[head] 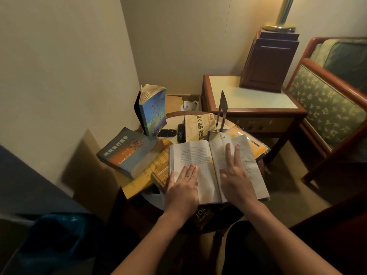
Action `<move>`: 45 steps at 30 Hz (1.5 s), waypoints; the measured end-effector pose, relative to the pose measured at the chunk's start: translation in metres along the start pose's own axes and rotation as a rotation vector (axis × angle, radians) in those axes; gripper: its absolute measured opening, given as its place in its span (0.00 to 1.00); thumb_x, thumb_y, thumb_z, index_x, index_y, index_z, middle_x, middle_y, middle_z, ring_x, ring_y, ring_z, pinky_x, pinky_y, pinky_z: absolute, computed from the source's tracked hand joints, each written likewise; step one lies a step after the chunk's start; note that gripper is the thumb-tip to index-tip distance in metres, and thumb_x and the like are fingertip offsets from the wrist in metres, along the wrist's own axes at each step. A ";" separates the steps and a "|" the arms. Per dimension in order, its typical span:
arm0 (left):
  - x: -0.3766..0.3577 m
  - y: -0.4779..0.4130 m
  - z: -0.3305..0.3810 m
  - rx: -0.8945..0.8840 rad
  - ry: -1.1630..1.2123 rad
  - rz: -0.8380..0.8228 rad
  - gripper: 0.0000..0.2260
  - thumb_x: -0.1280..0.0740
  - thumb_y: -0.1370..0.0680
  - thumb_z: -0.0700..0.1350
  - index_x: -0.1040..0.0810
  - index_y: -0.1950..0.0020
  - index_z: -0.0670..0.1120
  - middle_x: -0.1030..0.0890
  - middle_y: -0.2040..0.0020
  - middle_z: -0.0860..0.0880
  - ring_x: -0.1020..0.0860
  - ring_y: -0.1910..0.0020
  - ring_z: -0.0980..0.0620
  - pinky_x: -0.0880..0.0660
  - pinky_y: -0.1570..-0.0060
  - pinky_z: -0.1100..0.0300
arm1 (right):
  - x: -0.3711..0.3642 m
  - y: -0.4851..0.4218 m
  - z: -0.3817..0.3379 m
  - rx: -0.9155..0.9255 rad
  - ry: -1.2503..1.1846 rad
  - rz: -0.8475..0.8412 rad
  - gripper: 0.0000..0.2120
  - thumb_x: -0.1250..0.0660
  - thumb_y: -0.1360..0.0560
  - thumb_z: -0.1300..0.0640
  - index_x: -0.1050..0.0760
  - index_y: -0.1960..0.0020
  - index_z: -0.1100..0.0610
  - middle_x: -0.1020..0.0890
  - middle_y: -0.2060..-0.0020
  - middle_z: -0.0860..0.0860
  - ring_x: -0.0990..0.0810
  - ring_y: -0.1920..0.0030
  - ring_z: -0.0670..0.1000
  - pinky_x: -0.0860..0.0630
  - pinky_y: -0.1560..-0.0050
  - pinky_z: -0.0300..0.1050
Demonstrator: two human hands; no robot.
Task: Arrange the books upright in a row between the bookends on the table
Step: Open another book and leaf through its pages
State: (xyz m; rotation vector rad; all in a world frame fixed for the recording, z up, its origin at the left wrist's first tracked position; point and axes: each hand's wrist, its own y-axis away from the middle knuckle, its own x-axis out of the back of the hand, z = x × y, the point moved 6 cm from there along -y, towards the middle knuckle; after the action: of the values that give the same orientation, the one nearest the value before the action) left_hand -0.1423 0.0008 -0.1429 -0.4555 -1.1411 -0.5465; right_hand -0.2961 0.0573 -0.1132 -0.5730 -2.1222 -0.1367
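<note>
Well, the open paperback [190,153] lies flat under my left fingers [190,172], straight and together, and my right fingers [236,155], straight and slightly spread. Light, floppy and worn, I judge: close it, then grip both covers near the spine.

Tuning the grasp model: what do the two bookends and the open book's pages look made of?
Right bookend: apparently thin sheet metal, dark with a dull sheen, slim pointed plate. Left bookend: seen edge-on, probably the same. Open book: matte yellowish paper, pages bowed at the spine.
</note>
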 end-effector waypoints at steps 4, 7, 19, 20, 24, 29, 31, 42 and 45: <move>0.004 -0.002 -0.003 -0.009 0.080 -0.014 0.24 0.48 0.15 0.49 0.47 0.19 0.52 0.46 0.19 0.56 0.51 0.20 0.59 0.55 0.21 0.47 | 0.021 -0.002 0.008 -0.155 -0.167 0.013 0.38 0.40 0.19 0.60 0.59 0.18 0.49 0.28 0.30 0.57 0.23 0.41 0.56 0.20 0.44 0.54; 0.012 -0.006 -0.009 -0.008 0.156 -0.036 0.24 0.44 0.16 0.51 0.43 0.19 0.54 0.43 0.21 0.58 0.49 0.22 0.61 0.54 0.21 0.52 | 0.034 -0.007 0.004 -0.189 -0.181 -0.041 0.28 0.40 0.19 0.59 0.43 0.21 0.54 0.25 0.45 0.48 0.24 0.49 0.50 0.22 0.60 0.42; 0.025 0.000 -0.038 0.358 0.978 -0.074 0.20 0.40 0.21 0.65 0.23 0.33 0.60 0.24 0.31 0.49 0.28 0.32 0.46 0.30 0.32 0.42 | 0.029 -0.010 -0.083 -0.025 -0.175 -0.340 0.26 0.36 0.19 0.46 0.31 0.27 0.59 0.23 0.35 0.54 0.23 0.41 0.52 0.28 0.58 0.33; 0.027 0.001 -0.040 0.438 1.110 -0.038 0.19 0.39 0.21 0.65 0.22 0.37 0.57 0.20 0.39 0.49 0.23 0.40 0.47 0.25 0.38 0.44 | 0.022 -0.009 -0.086 -0.012 -0.140 -0.347 0.31 0.37 0.20 0.42 0.35 0.24 0.58 0.25 0.31 0.55 0.24 0.40 0.51 0.30 0.56 0.32; 0.038 -0.002 -0.047 0.511 1.316 0.048 0.16 0.43 0.16 0.57 0.21 0.39 0.52 0.14 0.54 0.56 0.16 0.53 0.56 0.19 0.54 0.58 | -0.017 -0.003 -0.087 -0.018 -0.360 -0.415 0.27 0.40 0.18 0.41 0.34 0.27 0.58 0.26 0.30 0.57 0.26 0.40 0.49 0.29 0.47 0.31; 0.037 -0.003 -0.043 0.386 1.152 0.028 0.21 0.33 0.19 0.51 0.32 0.27 0.56 0.20 0.37 0.54 0.20 0.45 0.58 0.20 0.47 0.59 | -0.027 -0.011 -0.064 0.130 0.146 -0.241 0.28 0.48 0.16 0.42 0.44 0.19 0.52 0.40 0.20 0.52 0.44 0.20 0.56 0.59 0.22 0.63; 0.034 -0.003 -0.039 0.338 0.982 0.065 0.29 0.30 0.21 0.51 0.37 0.23 0.55 0.25 0.32 0.55 0.23 0.39 0.57 0.22 0.40 0.54 | -0.022 -0.016 -0.053 0.182 0.385 -0.201 0.29 0.54 0.17 0.37 0.46 0.19 0.46 0.44 0.19 0.49 0.50 0.19 0.57 0.68 0.26 0.71; 0.019 -0.006 0.007 -0.165 -0.044 0.123 0.23 0.46 0.16 0.48 0.40 0.20 0.45 0.40 0.20 0.48 0.47 0.20 0.53 0.57 0.22 0.46 | -0.028 -0.022 -0.006 0.152 0.395 -0.292 0.33 0.60 0.24 0.27 0.60 0.21 0.33 0.56 0.19 0.45 0.64 0.20 0.54 0.61 0.26 0.74; 0.011 -0.018 0.005 -0.100 -0.150 -0.042 0.26 0.47 0.17 0.44 0.47 0.19 0.45 0.45 0.18 0.49 0.50 0.20 0.55 0.62 0.23 0.48 | -0.032 -0.020 -0.004 0.179 0.449 -0.283 0.32 0.61 0.23 0.28 0.60 0.21 0.34 0.58 0.19 0.44 0.66 0.20 0.55 0.60 0.26 0.75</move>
State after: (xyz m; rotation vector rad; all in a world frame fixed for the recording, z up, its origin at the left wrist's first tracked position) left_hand -0.1539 -0.0121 -0.1301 -0.5671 -1.2725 -0.6159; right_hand -0.2863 0.0267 -0.1344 -0.1158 -1.7413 -0.2104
